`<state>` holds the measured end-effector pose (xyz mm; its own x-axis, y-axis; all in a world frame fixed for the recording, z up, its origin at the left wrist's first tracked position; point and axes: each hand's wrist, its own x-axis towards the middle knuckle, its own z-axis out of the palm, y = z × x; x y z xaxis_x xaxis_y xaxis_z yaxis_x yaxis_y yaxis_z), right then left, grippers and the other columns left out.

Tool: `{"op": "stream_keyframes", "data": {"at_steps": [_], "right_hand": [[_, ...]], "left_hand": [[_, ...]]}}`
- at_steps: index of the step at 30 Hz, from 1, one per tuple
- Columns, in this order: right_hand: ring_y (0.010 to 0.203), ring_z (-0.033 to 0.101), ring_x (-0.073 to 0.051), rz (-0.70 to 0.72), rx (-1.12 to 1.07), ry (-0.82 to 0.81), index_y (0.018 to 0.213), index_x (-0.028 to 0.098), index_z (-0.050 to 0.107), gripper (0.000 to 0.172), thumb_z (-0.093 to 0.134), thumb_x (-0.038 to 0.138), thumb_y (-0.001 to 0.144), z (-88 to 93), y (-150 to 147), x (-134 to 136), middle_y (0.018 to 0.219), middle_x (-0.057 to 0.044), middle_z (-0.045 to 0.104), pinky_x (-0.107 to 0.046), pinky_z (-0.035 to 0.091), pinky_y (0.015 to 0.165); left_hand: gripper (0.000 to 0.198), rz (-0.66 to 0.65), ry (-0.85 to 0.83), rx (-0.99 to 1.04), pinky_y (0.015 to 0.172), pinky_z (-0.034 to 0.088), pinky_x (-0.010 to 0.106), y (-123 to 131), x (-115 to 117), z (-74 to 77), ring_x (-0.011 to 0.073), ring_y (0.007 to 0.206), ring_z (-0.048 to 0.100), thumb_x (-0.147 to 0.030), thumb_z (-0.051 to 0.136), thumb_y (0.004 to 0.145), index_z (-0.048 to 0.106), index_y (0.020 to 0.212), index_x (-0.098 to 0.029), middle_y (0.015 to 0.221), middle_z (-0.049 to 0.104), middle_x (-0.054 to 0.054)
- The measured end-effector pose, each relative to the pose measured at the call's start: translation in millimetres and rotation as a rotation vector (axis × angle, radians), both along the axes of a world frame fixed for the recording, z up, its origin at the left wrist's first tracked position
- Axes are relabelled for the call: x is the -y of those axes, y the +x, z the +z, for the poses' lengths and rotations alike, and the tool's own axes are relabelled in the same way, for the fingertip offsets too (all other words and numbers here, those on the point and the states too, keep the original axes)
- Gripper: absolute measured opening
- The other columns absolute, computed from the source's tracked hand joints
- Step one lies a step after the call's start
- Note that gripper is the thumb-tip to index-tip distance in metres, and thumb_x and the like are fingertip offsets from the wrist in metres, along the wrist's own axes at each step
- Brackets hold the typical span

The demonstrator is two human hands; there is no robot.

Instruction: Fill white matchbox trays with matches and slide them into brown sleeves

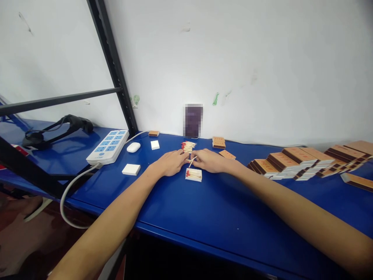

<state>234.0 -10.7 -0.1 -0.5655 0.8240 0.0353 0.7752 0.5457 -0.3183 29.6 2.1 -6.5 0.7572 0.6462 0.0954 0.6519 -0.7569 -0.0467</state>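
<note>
Both bare forearms reach in from 7 and 5 o'clock and converge at the centre. The left hand (pixel 170 163) lies palm down, fingers (pixel 184 156) pointing to 3 o'clock. The right hand (pixel 211 160) mirrors it, fingers (pixel 197 156) pinched together toward 9 o'clock. The fingertips almost meet.

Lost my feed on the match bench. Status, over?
Right hand pinching matchsticks, left hand at them. Open tray just below, partly filled. Loose pile behind.

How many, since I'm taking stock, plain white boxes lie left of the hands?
2. One white box lies by the power strip; the other farther back, beside the oval gadget. None looks hidden.
</note>
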Motion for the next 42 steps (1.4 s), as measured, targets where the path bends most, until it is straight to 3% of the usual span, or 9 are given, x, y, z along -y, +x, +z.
{"op": "stream_keyframes", "data": {"at_steps": [5, 20, 32, 42], "right_hand": [[0.069, 0.053, -0.017, 0.011, 0.018, 0.028, 0.091, 0.020, 0.054, 0.024, 0.039, 0.039, 0.094, -0.1, 0.0, 1.0, 0.077, -0.005, 0.060, -0.027, 0.031, 0.057], [0.070, 0.054, -0.019, 0.038, 0.129, 0.098, 0.090, 0.019, 0.049, 0.028, 0.033, 0.041, 0.097, 3.9, 0.0, 2.2, 0.082, -0.008, 0.062, -0.029, 0.033, 0.060], [0.058, 0.046, -0.014, 0.121, 0.102, -0.062, 0.079, 0.020, 0.050, 0.032, 0.035, 0.043, 0.096, 37.0, 3.5, 20.9, 0.070, -0.003, 0.056, -0.028, 0.030, 0.054], [0.060, 0.049, -0.014, 0.117, 0.133, -0.145, 0.078, 0.019, 0.057, 0.025, 0.040, 0.031, 0.092, 47.3, -2.4, 34.4, 0.071, -0.003, 0.060, -0.028, 0.032, 0.054]], "left_hand": [[0.025, 0.012, -0.015, 0.001, 0.070, 0.045, 0.034, 0.2, 1.5, 2.6, 0.0234, 0.090, 0.060, -0.031, 0.028, 0.099, 0.049, 0.102, -0.019, 0.105, 0.058, 0.009], [0.025, -0.006, -0.049, 0.079, 0.074, 0.045, 0.035, -0.8, 2.1, 1.2, 0.0240, 0.095, 0.059, -0.032, 0.027, 0.101, 0.047, 0.101, -0.018, 0.106, 0.058, 0.010], [0.030, -0.076, -0.082, 0.112, 0.072, 0.042, 0.032, -2.5, 23.7, 21.0, 0.0199, 0.086, 0.055, -0.033, 0.025, 0.101, 0.049, 0.090, -0.018, 0.096, 0.055, 0.006], [0.032, -0.117, -0.154, 0.141, 0.072, 0.042, 0.031, -4.0, 28.2, 24.9, 0.0187, 0.085, 0.054, -0.035, 0.031, 0.099, 0.056, 0.090, -0.018, 0.093, 0.055, 0.005]]}}
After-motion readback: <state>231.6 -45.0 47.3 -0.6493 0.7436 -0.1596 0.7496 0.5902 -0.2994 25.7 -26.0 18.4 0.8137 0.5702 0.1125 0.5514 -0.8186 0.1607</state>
